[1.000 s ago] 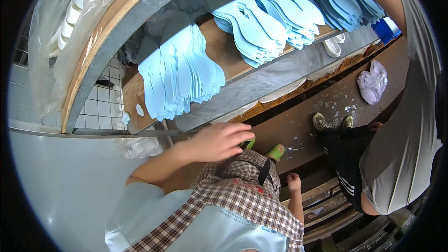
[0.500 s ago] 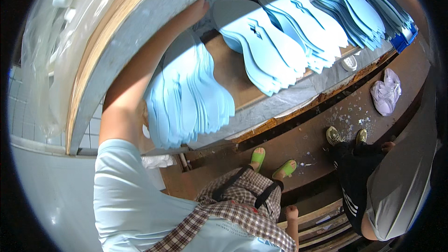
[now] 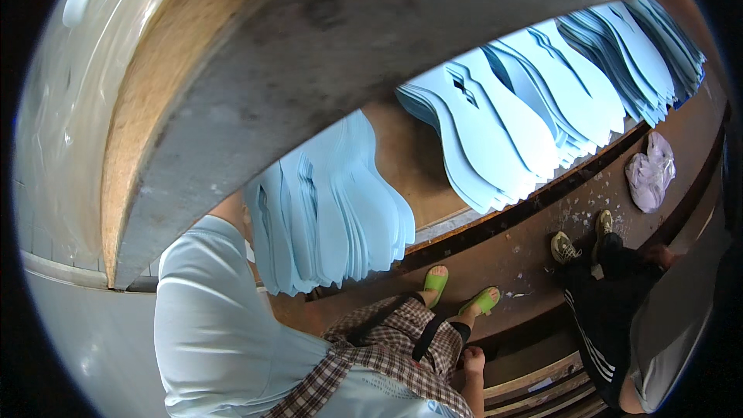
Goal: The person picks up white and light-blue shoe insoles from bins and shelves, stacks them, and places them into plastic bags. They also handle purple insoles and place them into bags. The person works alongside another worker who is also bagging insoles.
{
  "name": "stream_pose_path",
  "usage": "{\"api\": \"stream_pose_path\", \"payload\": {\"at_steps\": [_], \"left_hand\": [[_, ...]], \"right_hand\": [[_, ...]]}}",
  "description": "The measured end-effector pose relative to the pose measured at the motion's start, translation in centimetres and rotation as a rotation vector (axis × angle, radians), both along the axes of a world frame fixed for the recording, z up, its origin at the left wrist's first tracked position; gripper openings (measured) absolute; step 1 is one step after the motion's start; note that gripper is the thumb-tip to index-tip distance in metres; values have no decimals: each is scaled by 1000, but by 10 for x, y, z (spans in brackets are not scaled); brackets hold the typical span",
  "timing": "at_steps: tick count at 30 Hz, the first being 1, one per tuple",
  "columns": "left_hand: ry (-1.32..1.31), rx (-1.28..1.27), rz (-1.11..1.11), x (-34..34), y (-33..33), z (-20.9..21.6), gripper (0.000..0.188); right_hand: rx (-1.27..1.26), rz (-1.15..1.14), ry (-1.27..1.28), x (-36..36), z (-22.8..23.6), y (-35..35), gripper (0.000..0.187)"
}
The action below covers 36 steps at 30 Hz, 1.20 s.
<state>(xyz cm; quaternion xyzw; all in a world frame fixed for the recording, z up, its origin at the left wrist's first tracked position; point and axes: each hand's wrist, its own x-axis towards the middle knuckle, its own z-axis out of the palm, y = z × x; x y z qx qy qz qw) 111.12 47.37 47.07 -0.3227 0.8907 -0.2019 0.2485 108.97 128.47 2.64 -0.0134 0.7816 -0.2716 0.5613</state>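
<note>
Beside the right fingers [image 3: 473, 356], the apron [image 3: 378, 363] was matt woven cloth; nearby, the slats [image 3: 542, 372] looked like dull wood. Beyond them, the blue sheets [image 3: 495, 131] looked smooth and matt, the lilac bag [image 3: 650, 176] crinkled, shiny plastic.

head view | left of two head-worn fisheyes | looks down | grey board edge [image 3: 333, 54] very close

Can't read a single word here, tbh. Can just spot a line of tiny lettering [image 3: 385, 384] on the pale blue shirt [image 3: 209, 325], right beside the edge of the plaid apron [image 3: 402, 370]. Also a scrap of blue print [image 3: 441, 409] on that shirt, farther along the same apron edge, way too small to decipher.
</note>
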Motion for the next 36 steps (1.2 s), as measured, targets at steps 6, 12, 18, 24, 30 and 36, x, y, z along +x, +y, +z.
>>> {"api": "stream_pose_path", "payload": {"at_steps": [6, 12, 18, 24, 30, 36], "left_hand": [[429, -70, -223, -18, -6, -9, 74], [145, 254, -233, -46, 2, -25, 71], [384, 365, -329, -34, -4, -44, 67], [412, 369, -358, -30, -16, -57, 66], [414, 372, -363, -29, -19, -60, 65], [427, 370, -379, -26, -23, -66, 65]], "right_hand": [[-54, -177, -19, -5, -1, -15, 25], [-21, -97, 41, 2, 1, -12, 27], [10, -95, 4, 15, -8, -7, 26], [-27, -115, -19, 15, -6, -11, 23], [10, -113, 37, 15, 1, -18, 25], [35, -61, 89, 24, -24, -7, 24]]}}
